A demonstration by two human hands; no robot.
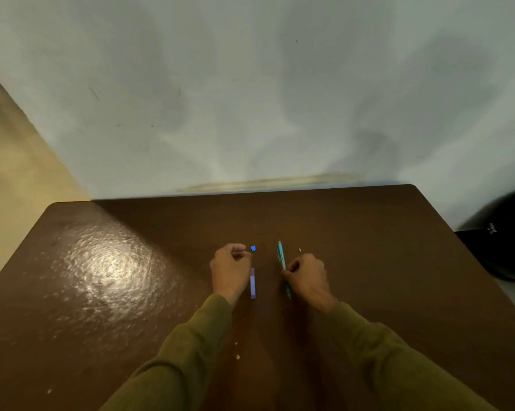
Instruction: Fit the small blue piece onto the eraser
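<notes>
Left hand [231, 266]: fingers curled, fingertips pinching something thin and small just beside a small blue square cap [253, 248]; what exactly it pinches is too small to tell.
Right hand [308, 272]: fingers curled round the middle of a slim teal plastic pen [280, 255], which lies along the counter, one end pointing toward the wall and the other showing below the hand.
Between the hands: a pale purple translucent tube [252, 283] lies lengthwise on the counter, just beside the left wrist and apart from the pen.
Beyond the right hand: a tiny white speck [299, 250] near the pen's far end.
Sleeves: olive-green, both forearms reaching in from the near edge.
Counter [116, 262]: dark brown, glossy, a bright glare patch at left.
Surroundings: pale grey-white wall [250, 99] behind the counter; a dark round object [505, 235] at far right.
</notes>
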